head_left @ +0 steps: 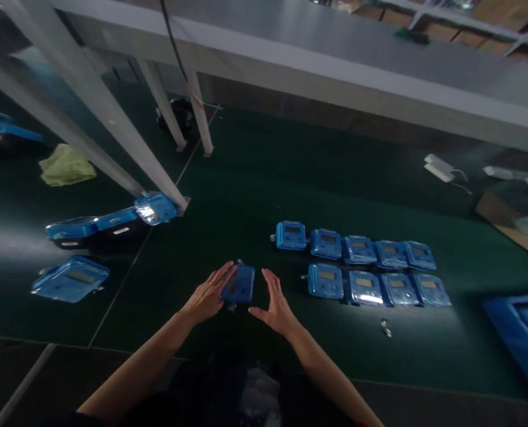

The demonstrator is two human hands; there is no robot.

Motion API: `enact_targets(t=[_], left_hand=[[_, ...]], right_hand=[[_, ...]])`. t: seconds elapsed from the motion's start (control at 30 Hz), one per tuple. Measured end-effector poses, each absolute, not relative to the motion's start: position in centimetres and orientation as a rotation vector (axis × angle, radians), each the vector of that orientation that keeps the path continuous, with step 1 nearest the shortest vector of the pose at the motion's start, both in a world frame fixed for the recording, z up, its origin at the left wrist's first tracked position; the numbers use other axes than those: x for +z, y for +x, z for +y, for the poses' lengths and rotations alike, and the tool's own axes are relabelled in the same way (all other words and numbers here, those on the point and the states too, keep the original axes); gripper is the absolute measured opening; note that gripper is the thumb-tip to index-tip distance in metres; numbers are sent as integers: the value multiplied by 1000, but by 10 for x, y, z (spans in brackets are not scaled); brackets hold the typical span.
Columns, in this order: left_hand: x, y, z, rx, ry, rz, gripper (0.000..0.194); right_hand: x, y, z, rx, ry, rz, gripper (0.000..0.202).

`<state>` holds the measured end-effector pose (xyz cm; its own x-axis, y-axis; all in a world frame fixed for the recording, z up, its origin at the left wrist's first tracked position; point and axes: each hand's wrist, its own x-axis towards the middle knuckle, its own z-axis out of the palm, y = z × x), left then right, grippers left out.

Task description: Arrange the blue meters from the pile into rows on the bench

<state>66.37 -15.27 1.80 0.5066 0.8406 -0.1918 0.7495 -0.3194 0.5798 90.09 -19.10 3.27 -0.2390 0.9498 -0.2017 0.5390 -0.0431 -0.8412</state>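
The blue cased device sat just below the middle of the frame on the dark green surface, and I had my hands on either side of it. My left hand touched its left edge with fingers spread flat; my right hand stood open just beside its right edge, apart from it as far as I could tell. Neither hand pinched it.

Right of it, nine like units already lay in two neat rows, five in the upper and four in the lower, so I judged the laying-out well under way, with this one not yet in line. Further blue devices at the left of the frame lay loose, seemingly still to be handled.

A small bright bit below the rows was too small to name. The blue tray at the lower right was cut off by the frame edge. The upper left was dim and smeared; the yellow-green cloth there showed only as a lump.
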Motion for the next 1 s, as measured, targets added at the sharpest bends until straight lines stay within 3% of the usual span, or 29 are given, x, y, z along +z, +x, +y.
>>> enact_targets(t=[0.07, 0.13, 0.27, 0.37, 0.7, 0.9, 1.0], left_hand=[[19, 684, -154, 257, 2096, 1237, 82], [17, 701, -162, 359, 1952, 1318, 84], [2, 730, -181, 419, 1694, 1356, 103], [-4, 753, -175, 446, 1710, 1413, 100], [3, 810, -132, 444, 1807, 1221, 93], [11, 799, -136, 403, 1809, 1242, 113], [15, 754, -139, 569, 1840, 1495, 103]], right_hand=[[33, 910, -189, 1210, -1617, -1830, 107], [29, 918, -193, 1206, -1713, -1776, 107], [13, 923, -211, 1172, -1825, -1532, 69], [3, 925, -220, 1147, -1800, -1397, 52], [14, 978, -236, 796, -1928, -1505, 40], [15, 984, -254, 894, -1922, -1564, 33], [5, 983, -266, 1056, -1851, -1535, 30]])
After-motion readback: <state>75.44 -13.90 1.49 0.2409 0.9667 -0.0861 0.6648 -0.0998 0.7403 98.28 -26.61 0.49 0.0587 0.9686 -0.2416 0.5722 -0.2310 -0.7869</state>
